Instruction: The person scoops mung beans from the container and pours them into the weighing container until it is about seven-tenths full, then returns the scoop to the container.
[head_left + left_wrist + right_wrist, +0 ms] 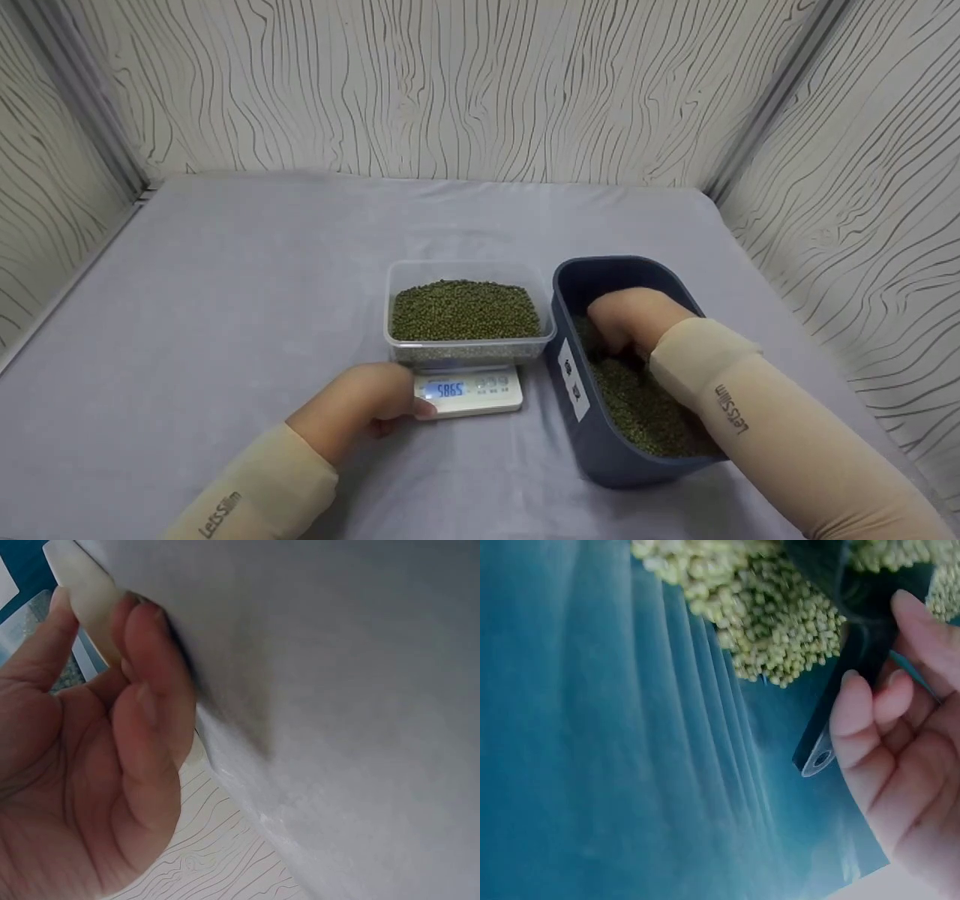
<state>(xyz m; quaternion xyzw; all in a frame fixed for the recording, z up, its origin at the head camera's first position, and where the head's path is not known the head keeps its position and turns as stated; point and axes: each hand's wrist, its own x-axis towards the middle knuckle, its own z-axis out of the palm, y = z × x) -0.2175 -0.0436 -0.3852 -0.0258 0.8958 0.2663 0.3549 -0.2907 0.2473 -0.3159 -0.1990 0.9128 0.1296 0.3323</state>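
My left hand (367, 401) grips the left end of a white digital kitchen scale (495, 401), thumb on its front edge. The scale's blue display is lit with digits. A clear plastic container (471, 351) heaped with green mung beans (465, 311) stands on the scale. Inside a dark blue bin (592, 442), my right hand (630, 319) reaches down among more mung beans (645, 412). The right wrist view shows that hand's fingers around the handle of a black scoop (840, 701); its bowl is partly in the beans. The head view hides the scoop behind the hand.
The bin stands close against the container's right side, a white label (574, 382) on its wall. A pale grey cloth (247, 285) covers the table. Wood-patterned panels (420, 90) enclose the back and sides, with metal posts (780, 97) at the corners.
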